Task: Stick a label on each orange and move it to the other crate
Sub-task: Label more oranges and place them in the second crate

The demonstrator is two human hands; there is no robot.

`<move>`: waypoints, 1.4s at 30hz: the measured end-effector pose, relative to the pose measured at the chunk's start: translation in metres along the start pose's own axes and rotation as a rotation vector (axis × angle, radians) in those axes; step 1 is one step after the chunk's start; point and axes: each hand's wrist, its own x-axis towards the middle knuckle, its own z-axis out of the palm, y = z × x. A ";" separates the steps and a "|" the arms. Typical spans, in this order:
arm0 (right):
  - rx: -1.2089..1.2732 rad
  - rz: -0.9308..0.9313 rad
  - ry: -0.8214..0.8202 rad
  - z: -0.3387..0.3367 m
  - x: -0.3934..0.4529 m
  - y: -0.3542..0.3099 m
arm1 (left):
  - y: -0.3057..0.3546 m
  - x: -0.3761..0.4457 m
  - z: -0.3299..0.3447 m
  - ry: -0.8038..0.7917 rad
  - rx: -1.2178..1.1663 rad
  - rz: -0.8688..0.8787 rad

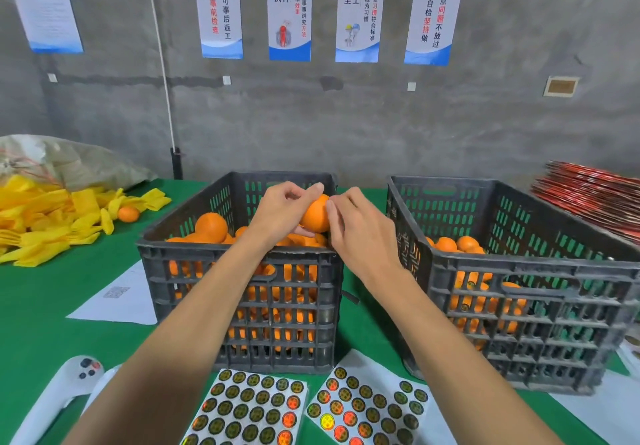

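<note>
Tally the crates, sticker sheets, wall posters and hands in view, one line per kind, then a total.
Black crates: 2, left crate and right crate
Sticker sheets: 2, and
Blue-and-white wall posters: 5, first at
Hands: 2, left hand and right hand
Total: 11

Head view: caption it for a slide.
Both hands, left hand and right hand, hold an orange above the fuller crate.

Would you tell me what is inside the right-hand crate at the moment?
The right crate holds oranges, piled well below its rim; more show through the slotted front wall. Whether they carry labels, and what lies at the bottom, is hidden.
</note>
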 end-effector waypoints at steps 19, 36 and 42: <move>-0.284 0.466 -0.121 -0.054 0.001 0.078 | 0.003 0.021 0.009 -0.670 1.125 -0.619; -0.153 -0.480 -0.249 -0.007 -0.123 0.078 | -0.013 0.022 0.012 -0.279 0.936 -0.462; 0.052 -0.112 -0.737 0.004 -0.218 0.114 | -0.007 0.018 0.013 -0.493 1.010 -0.587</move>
